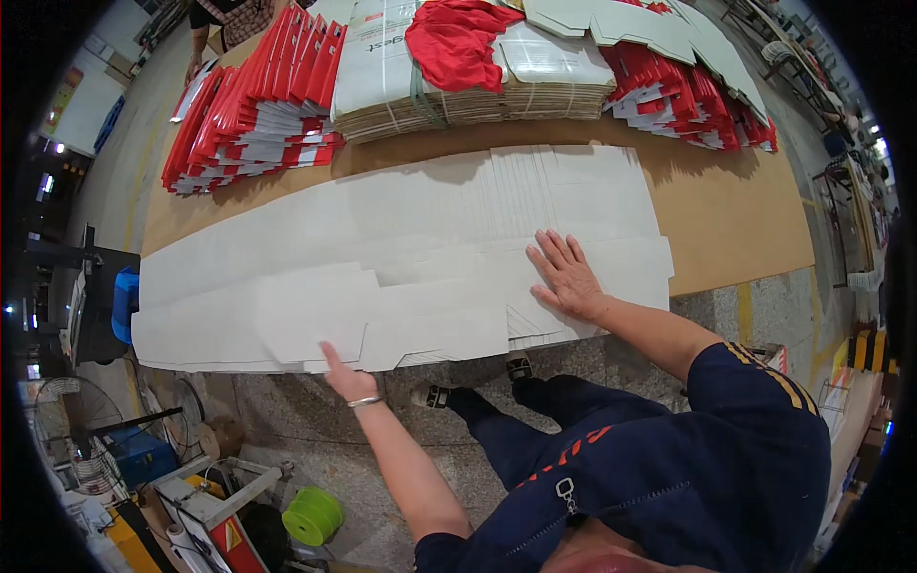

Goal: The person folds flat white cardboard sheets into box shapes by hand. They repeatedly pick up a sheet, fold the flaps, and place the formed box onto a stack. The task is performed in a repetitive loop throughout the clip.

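A stack of flat white cardboard box blanks (430, 210) lies across the table before me, its cut flaps and slots showing. At the near edge, my left hand (351, 380) pinches a blank's flap (306, 320), thumb on top and the other fingers hidden beneath. That flap looks slightly blurred toward its left side. Farther right, my right hand (568, 284) rests palm down on the blanks with its fingers spread, holding nothing.
Behind the blanks stand a strapped cardboard bundle (382, 76) with a red cloth (458, 43) on it, and red-and-white folded stacks (258, 115) on both sides. A fan (76, 420) and a green spool (312, 516) are at lower left. Another person's arm (199, 43) shows at far left.
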Tool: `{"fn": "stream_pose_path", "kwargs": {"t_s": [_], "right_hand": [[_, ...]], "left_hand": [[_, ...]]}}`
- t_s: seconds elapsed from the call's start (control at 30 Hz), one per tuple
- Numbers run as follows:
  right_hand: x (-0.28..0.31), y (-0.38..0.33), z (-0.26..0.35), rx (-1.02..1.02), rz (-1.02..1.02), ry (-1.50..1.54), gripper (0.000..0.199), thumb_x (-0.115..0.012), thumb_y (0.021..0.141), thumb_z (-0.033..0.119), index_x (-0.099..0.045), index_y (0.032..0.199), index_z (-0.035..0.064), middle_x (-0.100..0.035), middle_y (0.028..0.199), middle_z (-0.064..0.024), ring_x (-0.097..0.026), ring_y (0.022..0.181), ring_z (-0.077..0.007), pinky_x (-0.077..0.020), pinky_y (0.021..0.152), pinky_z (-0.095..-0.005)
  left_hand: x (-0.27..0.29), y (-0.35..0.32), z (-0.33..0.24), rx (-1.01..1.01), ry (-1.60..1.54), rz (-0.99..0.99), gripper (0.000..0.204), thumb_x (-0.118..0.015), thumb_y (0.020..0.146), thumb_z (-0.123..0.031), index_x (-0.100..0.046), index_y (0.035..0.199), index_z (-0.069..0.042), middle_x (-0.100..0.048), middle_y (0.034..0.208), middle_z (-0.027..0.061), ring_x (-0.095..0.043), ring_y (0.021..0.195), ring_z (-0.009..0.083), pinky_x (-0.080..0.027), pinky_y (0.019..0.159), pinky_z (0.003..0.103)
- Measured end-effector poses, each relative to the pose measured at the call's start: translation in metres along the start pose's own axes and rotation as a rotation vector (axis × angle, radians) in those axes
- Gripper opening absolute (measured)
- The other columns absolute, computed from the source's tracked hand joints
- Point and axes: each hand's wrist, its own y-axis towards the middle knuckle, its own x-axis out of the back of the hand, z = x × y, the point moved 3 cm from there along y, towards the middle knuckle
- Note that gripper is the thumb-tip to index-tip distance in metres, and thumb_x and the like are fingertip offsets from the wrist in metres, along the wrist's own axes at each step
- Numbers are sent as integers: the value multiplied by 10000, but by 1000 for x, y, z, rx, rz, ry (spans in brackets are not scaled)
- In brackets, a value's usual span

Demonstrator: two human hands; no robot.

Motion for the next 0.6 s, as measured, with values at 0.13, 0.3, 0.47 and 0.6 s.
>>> {"fn": "stream_pose_path", "kwargs": {"t_s": [0.13,0.3,0.47,0.6], "right_hand": [[4,7,4,8,0,16,673,-462,901,455,-280,1447,104,-186,1518,-169,-133,1417,-324,-75,1145,-486],[3,0,-5,-6,19,-2,672,-465,900,453,-284,1444,102,-183,1519,-170,-131,1419,-318,-73,1147,-483],[4,1,-4,-11,24,10,671,-477,896,445,-293,1442,101,-190,1519,-164,-129,1420,-317,-73,1147,-480],[5,-1,-5,-8,24,12,675,-486,889,442,-299,1440,103,-192,1519,-162,-131,1420,-317,-76,1146,-481]], "left_hand": [[16,15,9,-220,255,-73,434,-653,875,-166,-516,1157,135,-599,1113,204,-635,896,283,-554,770,429],[-1,-7,14,-614,697,-162,420,-661,873,-184,-534,1112,137,-606,1087,215,-641,881,275,-558,767,426],[14,12,9,-176,127,-3,437,-680,865,-211,-538,1096,132,-612,1075,194,-645,852,265,-570,726,408],[0,-11,2,-438,854,-252,373,-636,894,-214,-583,1027,130,-652,959,156,-651,750,271,-560,722,402]]}}
